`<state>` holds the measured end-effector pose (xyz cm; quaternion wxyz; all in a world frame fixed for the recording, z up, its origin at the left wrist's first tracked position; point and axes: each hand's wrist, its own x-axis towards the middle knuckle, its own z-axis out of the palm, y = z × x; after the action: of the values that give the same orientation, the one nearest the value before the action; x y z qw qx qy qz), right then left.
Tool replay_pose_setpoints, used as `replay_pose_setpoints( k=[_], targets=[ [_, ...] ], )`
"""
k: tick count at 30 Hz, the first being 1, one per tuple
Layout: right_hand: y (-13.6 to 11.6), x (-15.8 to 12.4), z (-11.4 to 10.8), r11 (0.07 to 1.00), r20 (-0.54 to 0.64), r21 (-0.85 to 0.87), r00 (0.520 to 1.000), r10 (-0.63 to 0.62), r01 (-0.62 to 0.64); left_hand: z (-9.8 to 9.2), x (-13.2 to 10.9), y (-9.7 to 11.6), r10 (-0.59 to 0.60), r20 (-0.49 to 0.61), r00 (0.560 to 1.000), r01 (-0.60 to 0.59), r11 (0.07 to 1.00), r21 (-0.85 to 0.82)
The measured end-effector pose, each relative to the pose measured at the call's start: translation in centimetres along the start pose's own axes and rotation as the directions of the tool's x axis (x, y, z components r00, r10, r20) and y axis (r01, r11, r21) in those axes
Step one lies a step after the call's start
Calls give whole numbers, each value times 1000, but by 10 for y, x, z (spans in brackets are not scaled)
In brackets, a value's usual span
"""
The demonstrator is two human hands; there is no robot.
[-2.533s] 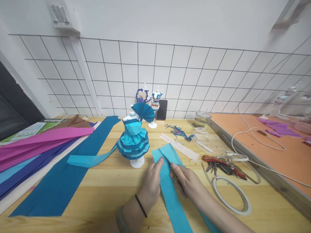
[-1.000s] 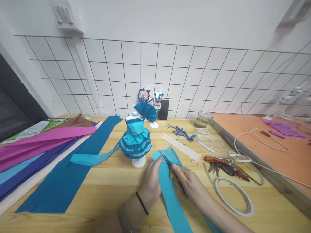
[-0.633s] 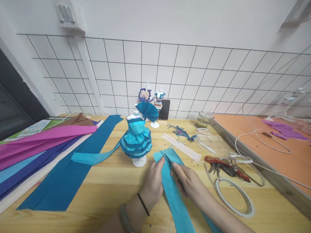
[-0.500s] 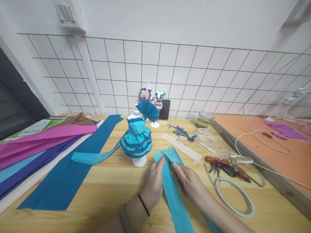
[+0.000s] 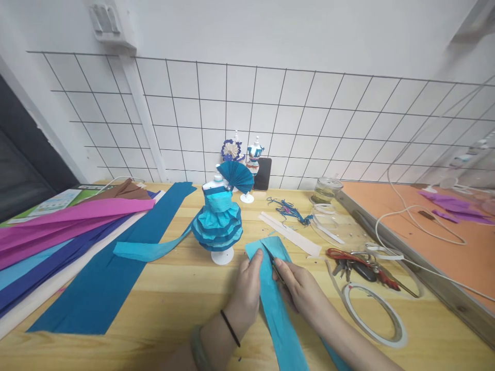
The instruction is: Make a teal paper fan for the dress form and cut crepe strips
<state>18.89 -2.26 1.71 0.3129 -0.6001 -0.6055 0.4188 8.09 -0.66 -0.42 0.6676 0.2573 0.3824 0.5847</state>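
My left hand (image 5: 247, 286) pinches a long light-blue crepe paper strip (image 5: 280, 324) near its far end, thumb on top. My right hand (image 5: 299, 283) is closed around small dark scissors (image 5: 269, 253), whose blades lie against the strip's far end close to my left thumb. The handles are mostly hidden in my fingers. Just beyond my hands stands a small white dress form (image 5: 222, 256) in a layered blue paper dress (image 5: 217, 226), with a pleated dark-blue fan (image 5: 236, 175) at its shoulder. A light-blue paper tail (image 5: 150, 252) trails left from the skirt.
Folded crepe papers (image 5: 69, 226) and a dark-blue sheet (image 5: 96, 288) cover the left. On the right lie a tape roll (image 5: 402, 335), keys (image 5: 348, 270), a pale strip (image 5: 290, 234), blue scraps (image 5: 290, 210) and a glass jar (image 5: 326, 190). A phone (image 5: 263, 174) leans behind.
My hands and the strip have hardly moved. The scissor blades sit at nearly the same spot on the strip's far end.
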Motion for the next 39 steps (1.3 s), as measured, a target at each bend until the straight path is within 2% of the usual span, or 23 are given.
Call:
replay_pose_setpoints(
  k=[10, 21, 27, 33, 39],
  targets=[
    [-1, 0, 0, 1000, 2, 22, 1000, 12, -12, -7, 4, -9, 37, -14, 999, -36, 996, 86],
    [-5, 0, -3, 999, 9, 40, 1000, 20, -20, -6, 3, -5, 68, 41, 997, -75, 978, 196],
    [-7, 1, -4, 998, 10, 51, 1000, 19, -19, -2, 0, -1, 34, 66, 997, -46, 981, 186],
    [-9, 3, -3, 999, -3, 45, 1000, 20, -20, 4, -5, 6, 34, 35, 999, -40, 980, 193],
    [-10, 2, -4, 998, -2, 60, 1000, 19, -19, 3, -5, 3, 19, 19, 1000, -22, 980, 199]
  ],
)
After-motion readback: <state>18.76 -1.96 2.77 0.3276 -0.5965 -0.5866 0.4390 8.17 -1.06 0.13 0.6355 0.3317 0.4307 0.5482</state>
